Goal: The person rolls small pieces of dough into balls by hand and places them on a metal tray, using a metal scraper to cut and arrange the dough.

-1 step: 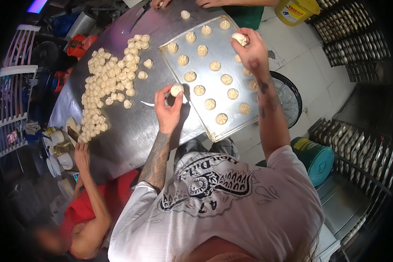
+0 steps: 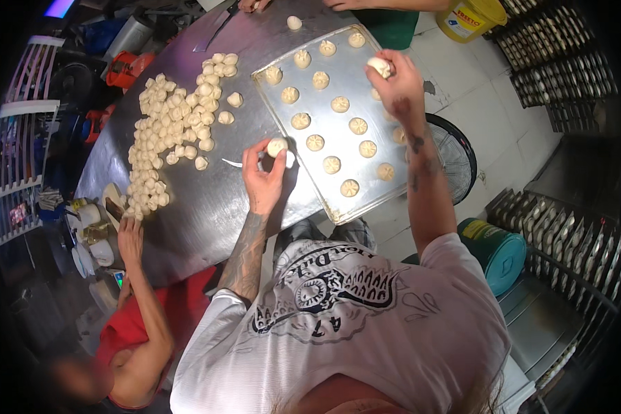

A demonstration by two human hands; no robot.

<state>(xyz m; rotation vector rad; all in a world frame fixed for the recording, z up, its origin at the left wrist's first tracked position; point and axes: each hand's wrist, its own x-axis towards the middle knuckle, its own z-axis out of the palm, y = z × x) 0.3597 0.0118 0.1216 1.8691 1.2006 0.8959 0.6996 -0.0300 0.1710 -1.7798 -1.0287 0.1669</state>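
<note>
My left hand (image 2: pixel 264 171) pinches a round dough ball (image 2: pixel 277 147) between thumb and fingers, above the table beside the tray's left edge. Over the tray's right side, my right hand (image 2: pixel 401 88) grips another piece of dough (image 2: pixel 379 67), partly covered by the fingers. The shallow metal tray (image 2: pixel 324 193) carries spaced rows of small dough buns (image 2: pixel 340 104) with pleated tops; my right forearm hides some of them. A thin white curved strip (image 2: pixel 232 163) lies on the table left of my left hand. Something white shows just behind that hand, its kind unclear.
A big heap of dough balls (image 2: pixel 176 121) covers the left of the metal table (image 2: pixel 186 234). A knife (image 2: pixel 216 31) lies at the far edge near another person's hands (image 2: pixel 254 5). A co-worker in red reaches in at left with one hand (image 2: pixel 130 238). A fan (image 2: pixel 455 162) stands right.
My right hand has shifted slightly toward me with its dough. My left hand has moved slightly left with the dough ball.
</note>
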